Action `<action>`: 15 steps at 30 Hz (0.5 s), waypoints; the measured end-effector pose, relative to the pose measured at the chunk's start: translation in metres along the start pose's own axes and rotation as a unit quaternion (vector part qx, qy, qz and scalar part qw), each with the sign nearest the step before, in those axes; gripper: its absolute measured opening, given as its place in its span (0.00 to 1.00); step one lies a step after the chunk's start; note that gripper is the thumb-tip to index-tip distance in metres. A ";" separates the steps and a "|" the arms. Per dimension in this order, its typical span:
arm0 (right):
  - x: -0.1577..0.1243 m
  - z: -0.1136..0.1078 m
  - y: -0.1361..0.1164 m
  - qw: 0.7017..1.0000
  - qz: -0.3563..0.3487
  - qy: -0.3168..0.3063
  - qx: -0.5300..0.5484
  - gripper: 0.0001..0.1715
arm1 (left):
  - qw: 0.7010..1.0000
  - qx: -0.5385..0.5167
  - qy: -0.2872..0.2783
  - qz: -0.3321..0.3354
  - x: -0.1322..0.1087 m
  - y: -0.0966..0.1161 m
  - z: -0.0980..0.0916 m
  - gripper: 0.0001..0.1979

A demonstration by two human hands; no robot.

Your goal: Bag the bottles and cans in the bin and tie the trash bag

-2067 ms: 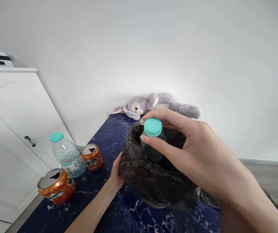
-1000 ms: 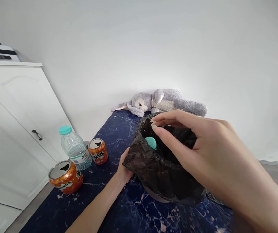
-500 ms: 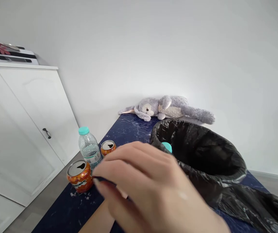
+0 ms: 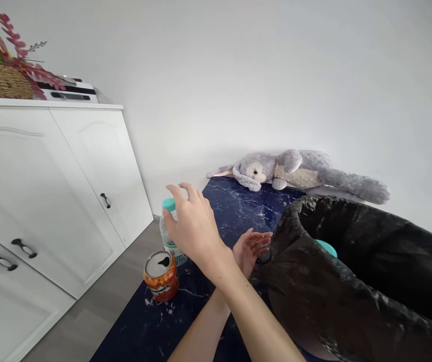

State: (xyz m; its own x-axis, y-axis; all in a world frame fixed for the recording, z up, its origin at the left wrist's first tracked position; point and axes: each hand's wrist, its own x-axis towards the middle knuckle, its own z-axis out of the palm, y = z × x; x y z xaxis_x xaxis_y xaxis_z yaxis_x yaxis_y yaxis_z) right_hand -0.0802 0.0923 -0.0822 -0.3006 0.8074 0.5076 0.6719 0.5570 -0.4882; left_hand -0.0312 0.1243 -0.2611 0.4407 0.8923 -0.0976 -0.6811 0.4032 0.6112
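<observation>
Blue marbled tbl (image 4: 234,205) stands nr white wall (image 4: 216,75), R hand (image 4: 195,226) splayed at btl (image 4: 172,246), L hand (image 4: 249,252) loosely curled by bagged bin (image 4: 306,296).

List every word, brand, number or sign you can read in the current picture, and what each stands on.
Nothing reads with certainty.
Orange can: pale lettering on its side, too small and blurred to read.
Bottle, partly hidden by the right hand: label print too small to read.
</observation>
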 end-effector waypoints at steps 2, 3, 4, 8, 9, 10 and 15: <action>0.002 0.006 0.005 1.000 0.001 -0.010 0.001 0.27 | 1.000 0.006 -0.004 -0.004 0.000 -0.003 -0.002 0.19; 0.002 0.008 0.007 1.000 -0.002 -0.014 0.004 0.26 | 1.000 0.009 -0.007 -0.007 0.000 -0.004 -0.002 0.19; 0.003 0.009 0.009 1.000 -0.005 -0.017 0.007 0.24 | 1.000 0.012 -0.010 -0.010 0.000 -0.005 -0.002 0.20; 0.004 0.011 0.010 0.999 -0.010 -0.034 0.008 0.20 | 0.999 0.025 -0.021 -0.014 0.001 -0.006 -0.001 0.20; 0.004 0.010 0.008 0.999 -0.014 -0.033 0.008 0.19 | 0.999 0.027 -0.022 -0.012 0.001 -0.005 -0.001 0.20; 0.004 0.007 0.005 0.999 -0.024 -0.025 0.010 0.19 | 0.999 0.029 -0.022 -0.009 0.001 -0.005 -0.001 0.19; -0.021 -0.034 -0.024 0.981 -0.112 0.135 0.082 0.20 | 0.999 0.039 -0.009 0.011 -0.006 -0.005 -0.004 0.15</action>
State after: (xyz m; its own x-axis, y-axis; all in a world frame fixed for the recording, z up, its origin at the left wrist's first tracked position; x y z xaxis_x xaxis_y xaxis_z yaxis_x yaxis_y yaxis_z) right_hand -0.0664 0.0553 -0.0570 -0.2225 0.5932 0.7737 0.4847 0.7559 -0.4401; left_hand -0.0328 0.1183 -0.2662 0.4371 0.8966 -0.0704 -0.6432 0.3663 0.6724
